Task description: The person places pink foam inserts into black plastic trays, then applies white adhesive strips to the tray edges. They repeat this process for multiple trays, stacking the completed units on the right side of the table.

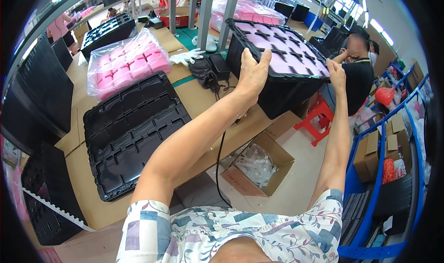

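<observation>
My left hand (253,73) clasps the near left edge of a black plastic tray (296,75), its thumb by the rim. At the tray's right corner, my right hand (336,74) pinches the rim between thumb and fingers. Pale lilac blocks (282,55) fill the tray's compartments, with black cross-shaped dividers showing between them. The tray tops a deep black stack (277,96); how many layers it has I cannot tell. Left of my left forearm, an unfilled black tray (134,129) lies flat on the cardboard-covered table (203,138).
Pink blocks in a clear bag (129,64) lie beyond the unfilled tray, near white gloves (187,56) and a black pouch (203,73). Below are a carton of plastic scraps (256,163) and a red stool (317,122). A person in black (356,78) sits beyond; blue shelving (384,156) stands right.
</observation>
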Demonstrator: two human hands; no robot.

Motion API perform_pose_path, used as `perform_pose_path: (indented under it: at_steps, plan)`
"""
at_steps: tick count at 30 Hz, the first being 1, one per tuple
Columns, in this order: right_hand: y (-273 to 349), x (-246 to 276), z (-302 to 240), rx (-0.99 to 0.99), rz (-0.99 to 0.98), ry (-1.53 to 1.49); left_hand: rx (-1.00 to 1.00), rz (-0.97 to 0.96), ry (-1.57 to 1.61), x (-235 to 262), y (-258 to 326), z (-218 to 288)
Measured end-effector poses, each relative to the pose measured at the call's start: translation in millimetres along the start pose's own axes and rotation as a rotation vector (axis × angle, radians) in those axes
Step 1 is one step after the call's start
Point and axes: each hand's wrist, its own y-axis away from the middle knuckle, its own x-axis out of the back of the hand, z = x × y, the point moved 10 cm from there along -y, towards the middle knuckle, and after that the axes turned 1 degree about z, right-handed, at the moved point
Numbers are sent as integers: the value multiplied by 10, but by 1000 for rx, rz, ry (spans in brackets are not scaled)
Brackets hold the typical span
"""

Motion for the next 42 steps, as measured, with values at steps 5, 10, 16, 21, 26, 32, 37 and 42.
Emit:
perform_pose_path:
  at_steps: [5, 10, 16, 21, 26, 32, 37, 42]
  plan:
    - [598, -568, -2095, 537, -134, 5, -4, -213, 15, 445, 696, 193]
    - [845, -1002, -2301, 618, -317, 234, 8, -259, -115, 1265, 1587, 261]
    - [521, -975, -1821, 575, -373, 220, -15, 139, -272, 2637, 2341, 243]
    - [540, -996, -1903, 571, -472, 134, -163, 583, -455, 3617, 2989, 415]
    - [439, -1106, -1920, 528, -522, 64, -203, 833, -611, 4230, 3450, 344]
    - [422, -1138, -1948, 592, -513, 73, -132, 859, -700, 4388, 3563, 112]
    - [488, -1019, -1896, 548, -523, 64, -49, 868, -763, 4414, 3565, 3]
    - [623, -1126, -2226, 823, -340, 343, -179, 968, -1083, 4199, 3820, 385]
